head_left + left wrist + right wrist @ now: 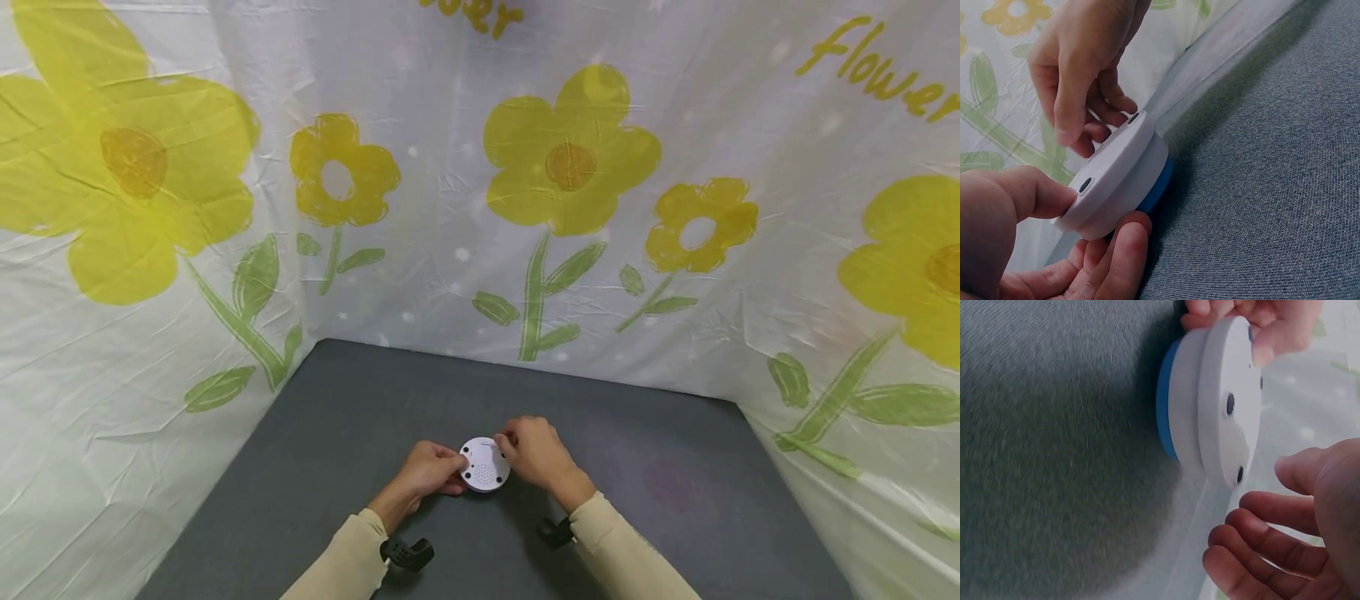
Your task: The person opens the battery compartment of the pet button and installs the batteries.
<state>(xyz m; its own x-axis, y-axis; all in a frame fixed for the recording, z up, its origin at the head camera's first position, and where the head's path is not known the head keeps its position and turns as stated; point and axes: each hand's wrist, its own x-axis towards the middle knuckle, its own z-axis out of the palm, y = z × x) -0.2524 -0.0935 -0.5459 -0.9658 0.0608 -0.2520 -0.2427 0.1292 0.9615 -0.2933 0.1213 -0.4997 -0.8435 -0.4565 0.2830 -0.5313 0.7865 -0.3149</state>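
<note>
A round white device with a grille of small holes and black rubber feet on its upper face is near the middle of the dark table. Its lower side carries a blue layer, seen in both wrist views. My left hand pinches its left edge, thumb on the upper face and fingers beneath. At the far right edge of the device, my right hand hovers with loosely bent fingers. In the right wrist view a gap shows between these fingers and the device.
The dark grey table has a fabric-like surface. White curtains printed with yellow flowers hang along its back and sides. A black strap is on the left wrist and another black strap on the right.
</note>
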